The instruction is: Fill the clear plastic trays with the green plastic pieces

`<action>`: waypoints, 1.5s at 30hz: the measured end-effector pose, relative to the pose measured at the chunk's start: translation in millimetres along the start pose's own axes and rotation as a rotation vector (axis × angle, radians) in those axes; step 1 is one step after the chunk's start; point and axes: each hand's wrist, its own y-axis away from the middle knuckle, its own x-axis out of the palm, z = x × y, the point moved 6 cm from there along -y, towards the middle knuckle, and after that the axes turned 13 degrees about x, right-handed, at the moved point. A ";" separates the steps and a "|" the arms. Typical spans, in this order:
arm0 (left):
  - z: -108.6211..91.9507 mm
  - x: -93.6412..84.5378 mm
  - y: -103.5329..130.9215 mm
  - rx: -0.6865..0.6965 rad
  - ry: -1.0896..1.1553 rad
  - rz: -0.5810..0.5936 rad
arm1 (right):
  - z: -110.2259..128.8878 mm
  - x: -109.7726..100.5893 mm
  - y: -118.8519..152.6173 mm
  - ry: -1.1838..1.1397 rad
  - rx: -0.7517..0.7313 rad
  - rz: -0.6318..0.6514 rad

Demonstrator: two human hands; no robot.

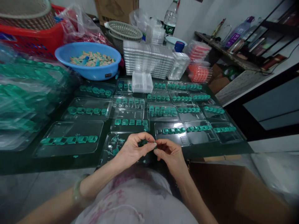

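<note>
Over the near table edge, my left hand (135,149) and my right hand (171,154) meet, fingertips pinched together. Between them is a small green piece (154,143), almost wholly covered by the fingers. Just under my left hand lies a clear plastic tray (107,146) with loose green scraps (116,151) in it. Left of it, another clear tray (70,126) bears a row of green translucent pieces (70,140). To the right of my hands, more such trays hold similar rows, including green pieces (174,130) close to my right hand.
A blue basin (87,73) of small coloured pieces stands behind the trays. Stacked clear plastic boxes (147,59) rise at the back middle. Bagged green pieces (18,102) pile up at left. Below the table on the right is an open cardboard box (233,186).
</note>
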 end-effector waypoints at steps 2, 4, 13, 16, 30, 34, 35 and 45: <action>-3.3 -1.8 2.9 0.033 -0.067 -0.007 | -2.3 2.0 2.6 0.020 0.013 0.013; -6.6 -3.2 4.1 0.056 -0.106 0.003 | -2.0 2.2 5.5 0.040 -0.012 0.009; 11.5 15.7 9.6 -0.163 0.252 0.157 | -5.3 -3.7 9.1 0.085 -0.068 0.050; 15.9 22.7 10.2 -0.206 0.363 0.185 | -4.0 -6.9 10.1 0.089 -0.081 0.028; 26.2 25.5 11.2 -0.398 0.567 0.021 | 0.8 -7.3 9.3 0.109 -0.115 -0.030; 29.9 26.2 5.7 -0.406 0.690 -0.073 | 18.0 -7.3 20.5 0.359 -0.320 -0.206; 29.9 26.8 4.7 -0.405 0.704 -0.076 | 22.2 -5.5 23.4 0.426 -0.378 -0.221; 36.5 29.8 5.3 -0.570 0.657 -0.041 | 37.4 -0.8 30.3 0.701 -0.489 -0.119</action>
